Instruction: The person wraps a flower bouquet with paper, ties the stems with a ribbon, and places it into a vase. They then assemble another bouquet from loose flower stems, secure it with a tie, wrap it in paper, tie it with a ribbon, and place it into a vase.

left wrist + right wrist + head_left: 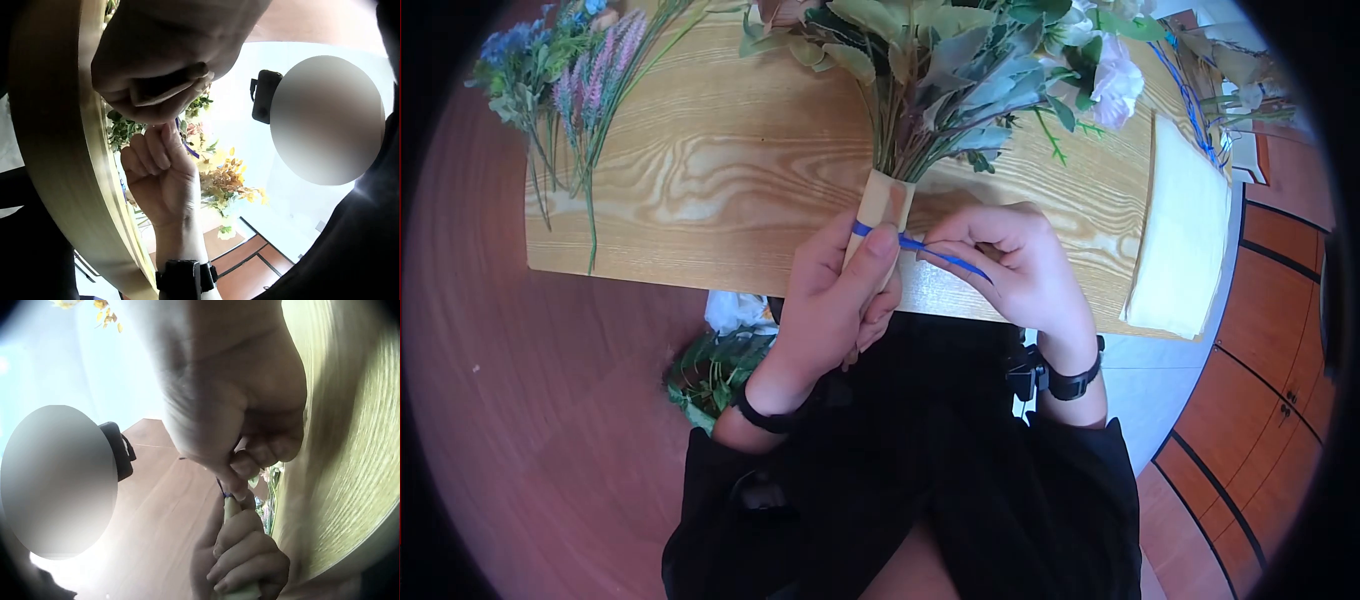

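Note:
In the head view a bouquet of leaves and pale flowers [960, 80] has its stems bound in a cream wrap [885, 200]. The left hand [830, 300] grips this wrapped handle, thumb lying along its front. A blue ribbon [955, 262] crosses the wrap at the thumb tip and runs off to the right. The right hand [1020, 265] pinches the ribbon close beside the wrap. The right wrist view shows the left hand [247, 556] curled round the wrap and the right hand [237, 400] at its top end. In the left wrist view the hands meet, partly in shadow.
Blue and pink flower sprigs [590, 90] lie at the left of the wooden table [730, 200]. A stack of cream sheets [1180, 230] lies at the right edge, with blue ribbons [1190, 95] behind it. Green foliage [710, 375] and a white bag stand below the table's front edge.

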`<state>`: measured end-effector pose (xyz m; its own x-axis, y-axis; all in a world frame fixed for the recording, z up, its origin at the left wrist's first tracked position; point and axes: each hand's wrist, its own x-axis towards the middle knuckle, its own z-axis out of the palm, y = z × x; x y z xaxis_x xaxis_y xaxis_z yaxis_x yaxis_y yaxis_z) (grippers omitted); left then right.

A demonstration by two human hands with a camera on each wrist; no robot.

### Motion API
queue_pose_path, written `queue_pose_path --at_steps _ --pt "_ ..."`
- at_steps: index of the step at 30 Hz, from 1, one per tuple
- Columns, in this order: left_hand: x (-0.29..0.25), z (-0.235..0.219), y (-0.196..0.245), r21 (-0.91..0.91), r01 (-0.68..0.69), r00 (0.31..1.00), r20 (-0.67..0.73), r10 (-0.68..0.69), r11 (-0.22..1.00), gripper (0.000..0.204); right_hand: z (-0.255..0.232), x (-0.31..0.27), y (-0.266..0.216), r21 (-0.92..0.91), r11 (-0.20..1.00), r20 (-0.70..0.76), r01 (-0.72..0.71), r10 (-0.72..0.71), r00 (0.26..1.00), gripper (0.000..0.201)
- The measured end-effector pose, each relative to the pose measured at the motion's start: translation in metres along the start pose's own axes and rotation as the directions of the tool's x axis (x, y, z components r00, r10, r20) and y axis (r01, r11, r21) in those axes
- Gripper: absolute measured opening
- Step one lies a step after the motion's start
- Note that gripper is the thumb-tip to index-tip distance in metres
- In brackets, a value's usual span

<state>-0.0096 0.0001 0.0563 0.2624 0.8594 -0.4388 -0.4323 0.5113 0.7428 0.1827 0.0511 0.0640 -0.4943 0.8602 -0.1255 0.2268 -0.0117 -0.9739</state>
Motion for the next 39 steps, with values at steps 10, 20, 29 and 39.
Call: queue_pose_path --at_steps 10,20,29,39 --pt "0.009 -0.008 0.005 -0.456 0.163 0.983 0.153 -0.103 0.875 0.028 0.002 -0.010 0.004 -0.007 1.000 -0.178 -0.002 0.001 0.984 0.009" --pt "0.024 0.002 -0.006 -0.370 0.068 0.997 0.052 -0.052 0.927 0.026 0.000 -0.044 0.003 -0.095 0.981 -0.637 0.171 -0.192 0.747 0.022" --pt "0.034 0.013 -0.012 -0.379 0.041 0.999 0.039 -0.029 0.925 0.026 0.028 -0.030 -0.001 0.212 0.972 -0.457 0.102 0.006 0.889 0.019" --pt "0.035 0.012 -0.011 -0.348 0.051 0.998 0.055 -0.034 0.936 0.033 0.029 -0.015 0.008 0.533 0.835 -0.429 0.139 0.124 0.895 0.028"
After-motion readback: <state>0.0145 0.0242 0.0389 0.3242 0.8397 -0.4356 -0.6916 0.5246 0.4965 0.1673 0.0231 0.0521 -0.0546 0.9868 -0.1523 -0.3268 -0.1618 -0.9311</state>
